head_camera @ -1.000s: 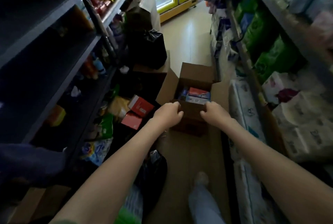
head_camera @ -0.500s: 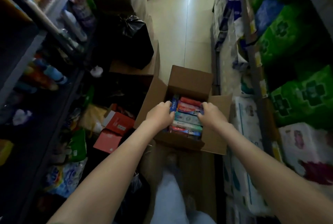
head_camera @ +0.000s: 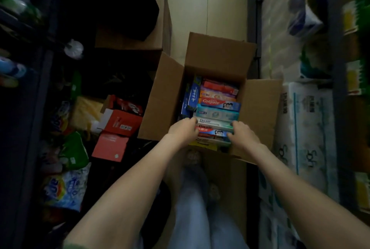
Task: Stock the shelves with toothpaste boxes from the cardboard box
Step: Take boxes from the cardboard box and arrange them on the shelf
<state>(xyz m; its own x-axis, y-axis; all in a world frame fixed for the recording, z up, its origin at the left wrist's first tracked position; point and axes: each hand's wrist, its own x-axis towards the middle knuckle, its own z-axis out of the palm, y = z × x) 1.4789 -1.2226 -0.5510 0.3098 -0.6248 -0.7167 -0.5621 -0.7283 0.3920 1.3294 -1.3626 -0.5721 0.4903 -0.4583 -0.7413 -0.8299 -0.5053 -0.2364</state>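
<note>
An open cardboard box [head_camera: 160, 96] stands on the aisle floor, its flaps spread, filled with several toothpaste boxes [head_camera: 217, 106] lying flat in a stack plus blue ones on edge at the left. My left hand [head_camera: 183, 130] curls its fingers over the left ends of the nearest toothpaste boxes. My right hand [head_camera: 243, 133] curls over their right ends, so both hands grip the same bundle of white and blue-red boxes [head_camera: 213, 128] near the front wall of the box.
Dark shelves [head_camera: 30, 108] run along the left, with red cartons [head_camera: 120, 122] and bagged goods on the floor beside them. Another cardboard box [head_camera: 160, 28] with a black bag stands behind. Paper-roll packs [head_camera: 304, 128] line the right shelf. My legs are below the box.
The view has tilted down and closer over the box. Both hands have slid from the box's middle to the nearer toothpaste boxes and closed round their ends.
</note>
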